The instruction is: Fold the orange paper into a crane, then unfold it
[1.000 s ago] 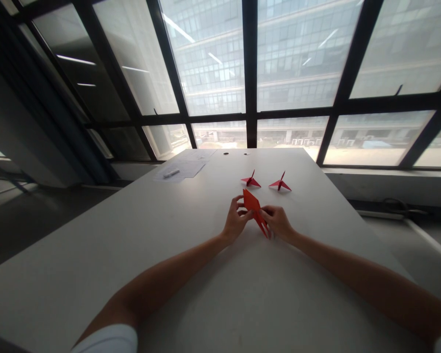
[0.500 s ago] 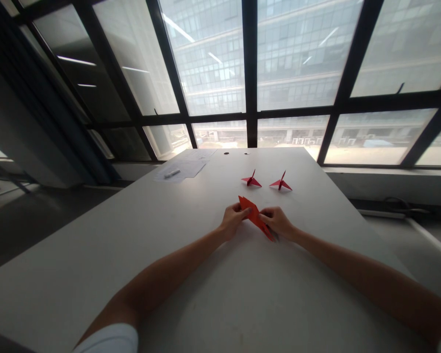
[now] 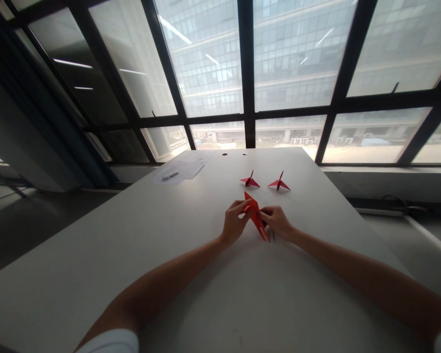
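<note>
Between my hands is a folded piece of orange-red origami paper (image 3: 256, 219), held just above the table with one pointed end up and two narrow points hanging down. My left hand (image 3: 235, 220) pinches its upper left side between thumb and fingers. My right hand (image 3: 277, 220) grips the paper's right edge near the middle. Fingers cover part of the folds. Just beyond stand two finished-looking red paper cranes, a left crane (image 3: 250, 181) and a right crane (image 3: 279, 183), wings spread.
The long white table (image 3: 191, 294) runs away toward large dark-framed windows (image 3: 288, 54). At its far left lie white paper sheets (image 3: 188, 169) with a white marker-like stick (image 3: 170, 175) on top. A dark cable hole (image 3: 225, 154) sits near the far edge.
My left hand has shifted its hold, with fingers now curled over the paper's upper part. The paper has turned more upright, and its two lower points have spread apart.
</note>
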`<action>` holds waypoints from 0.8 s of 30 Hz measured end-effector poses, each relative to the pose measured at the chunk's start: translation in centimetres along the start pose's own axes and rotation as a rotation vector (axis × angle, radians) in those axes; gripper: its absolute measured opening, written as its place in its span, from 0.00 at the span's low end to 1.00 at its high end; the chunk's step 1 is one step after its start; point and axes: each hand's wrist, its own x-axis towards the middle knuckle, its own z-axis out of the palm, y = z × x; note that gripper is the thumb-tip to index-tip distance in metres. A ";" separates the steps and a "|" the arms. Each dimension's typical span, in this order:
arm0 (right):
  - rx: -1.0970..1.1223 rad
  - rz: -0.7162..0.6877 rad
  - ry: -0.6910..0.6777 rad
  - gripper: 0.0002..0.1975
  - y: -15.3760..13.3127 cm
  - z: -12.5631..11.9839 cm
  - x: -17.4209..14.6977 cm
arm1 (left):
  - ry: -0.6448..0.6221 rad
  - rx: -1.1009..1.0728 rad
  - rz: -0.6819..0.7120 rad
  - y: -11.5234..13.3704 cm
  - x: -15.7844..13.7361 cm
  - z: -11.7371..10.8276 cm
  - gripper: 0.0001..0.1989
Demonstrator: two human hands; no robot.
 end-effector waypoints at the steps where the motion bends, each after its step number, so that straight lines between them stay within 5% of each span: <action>1: 0.011 -0.005 0.006 0.15 0.0 0.0 0.0 | 0.018 -0.060 -0.075 -0.2 0.1 0.1 0.14; 4: 0.031 -0.015 0.036 0.14 0.0 0.1 0.0 | 0.061 -0.192 -0.240 -0.8 0.5 0.2 0.15; 12: 0.114 0.023 0.043 0.17 -0.3 0.4 -0.2 | 0.058 -0.390 -0.410 -1.2 0.3 0.2 0.16; 24: 0.166 0.082 0.018 0.19 -0.7 0.1 -0.2 | -0.078 0.008 0.101 -0.6 0.3 -0.4 0.06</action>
